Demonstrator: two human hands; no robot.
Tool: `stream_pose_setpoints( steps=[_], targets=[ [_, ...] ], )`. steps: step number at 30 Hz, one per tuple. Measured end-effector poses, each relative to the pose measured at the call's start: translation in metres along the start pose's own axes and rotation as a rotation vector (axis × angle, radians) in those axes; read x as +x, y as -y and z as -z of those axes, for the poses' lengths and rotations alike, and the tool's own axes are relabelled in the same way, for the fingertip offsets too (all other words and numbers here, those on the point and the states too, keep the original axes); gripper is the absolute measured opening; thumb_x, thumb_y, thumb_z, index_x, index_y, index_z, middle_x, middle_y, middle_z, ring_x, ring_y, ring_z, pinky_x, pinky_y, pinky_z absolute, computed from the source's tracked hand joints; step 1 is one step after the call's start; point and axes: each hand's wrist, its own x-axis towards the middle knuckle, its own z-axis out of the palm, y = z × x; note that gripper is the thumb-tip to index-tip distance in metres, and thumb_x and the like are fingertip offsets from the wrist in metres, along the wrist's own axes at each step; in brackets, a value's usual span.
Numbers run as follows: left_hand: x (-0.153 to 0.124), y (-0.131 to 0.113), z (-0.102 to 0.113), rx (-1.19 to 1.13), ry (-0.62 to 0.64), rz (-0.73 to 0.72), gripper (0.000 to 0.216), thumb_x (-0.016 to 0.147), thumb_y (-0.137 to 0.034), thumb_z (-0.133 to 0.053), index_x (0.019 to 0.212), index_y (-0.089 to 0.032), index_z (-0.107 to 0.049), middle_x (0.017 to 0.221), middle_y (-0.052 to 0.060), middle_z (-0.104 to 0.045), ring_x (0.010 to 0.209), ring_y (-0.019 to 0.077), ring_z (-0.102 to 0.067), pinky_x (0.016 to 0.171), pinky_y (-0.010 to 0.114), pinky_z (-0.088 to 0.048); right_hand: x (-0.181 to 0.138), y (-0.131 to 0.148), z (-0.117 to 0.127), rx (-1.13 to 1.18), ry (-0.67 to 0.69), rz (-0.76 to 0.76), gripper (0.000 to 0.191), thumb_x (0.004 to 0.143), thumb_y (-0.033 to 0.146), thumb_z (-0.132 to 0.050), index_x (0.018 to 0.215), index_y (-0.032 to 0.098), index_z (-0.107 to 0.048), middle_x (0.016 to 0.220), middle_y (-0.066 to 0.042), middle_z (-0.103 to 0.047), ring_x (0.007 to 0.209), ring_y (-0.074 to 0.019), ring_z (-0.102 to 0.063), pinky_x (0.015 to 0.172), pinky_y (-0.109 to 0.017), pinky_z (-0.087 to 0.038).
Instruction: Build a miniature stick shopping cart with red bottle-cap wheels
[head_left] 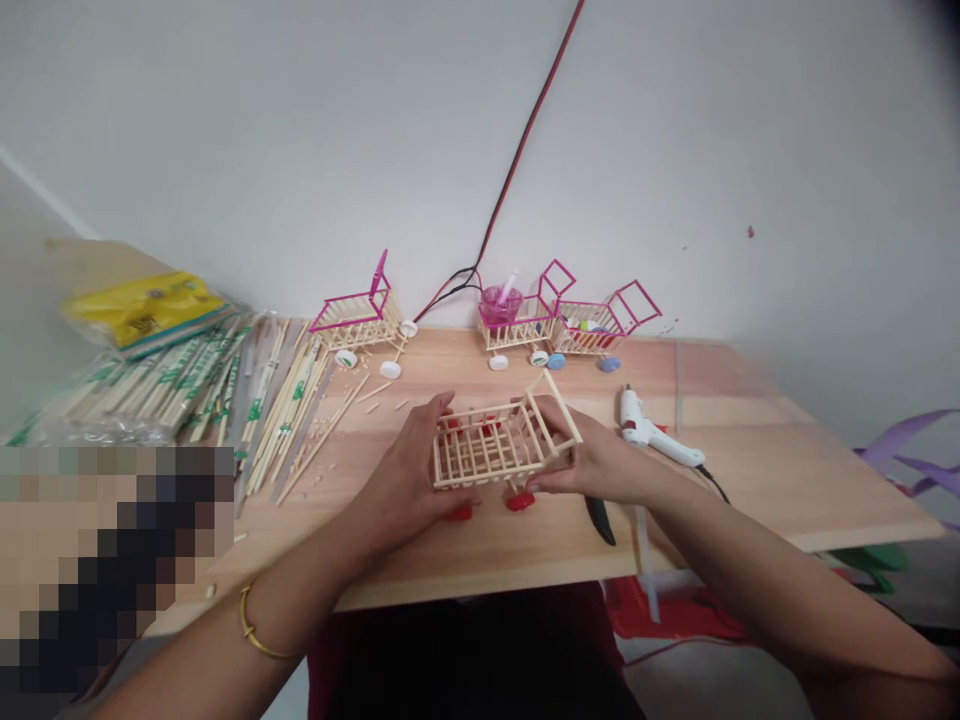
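Possibly, the stick cart (491, 462), gripped by left hand (411, 462) and right hand (594, 458), may crack from strong squeezing.

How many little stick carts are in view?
4: the plain cart is between the left hand and right hand; along the back of the table stand the left cart near the sticks, the middle cart, and the right cart close beside it.
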Motion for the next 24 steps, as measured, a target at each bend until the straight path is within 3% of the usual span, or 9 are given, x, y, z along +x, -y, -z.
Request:
stream_pose_setpoints(
  steps=[24],
  targets=[
    [0.003,0.001,0.001,0.045,0.029,0.018,0.096,0.07,-0.03,-0.074,0.148,-0.02,-0.018,0.135,0.015,-0.047,0.125,0.0296,-0.049,0.106,0.05,-0.041,0.001,0.015,0.002,-0.011,-0.008,-0.061,0.069,0.072,0.032,-0.078,0.133,0.024,-0.048,0.126,-0.009,-0.057,0.113,-0.0251,-0.056,0.096,-0.041,-0.047]
  ],
)
